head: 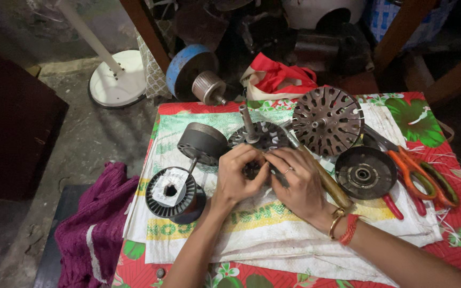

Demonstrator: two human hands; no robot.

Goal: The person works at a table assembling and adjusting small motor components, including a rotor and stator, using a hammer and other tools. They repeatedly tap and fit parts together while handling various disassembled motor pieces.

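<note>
While resting on the white sack (273,234), the stator (257,140) is gripped at its near edge by the left hand (238,178) and right hand (297,181), fingers closed; wire spool (173,193) left of it, perforated disc (327,120) right.

**Colours and patterns**

Table (454,234) cloth: red with green-and-white floral print. White woven sack (273,234), green and yellow lettering bands. Scissors (420,173) orange (one loop greenish). Pliers (393,207) handles red. Rotor disc (327,120) grey-brown, perforated. Cloth (94,229) at left purple. Bangle (336,221) gold, thread red.
</note>
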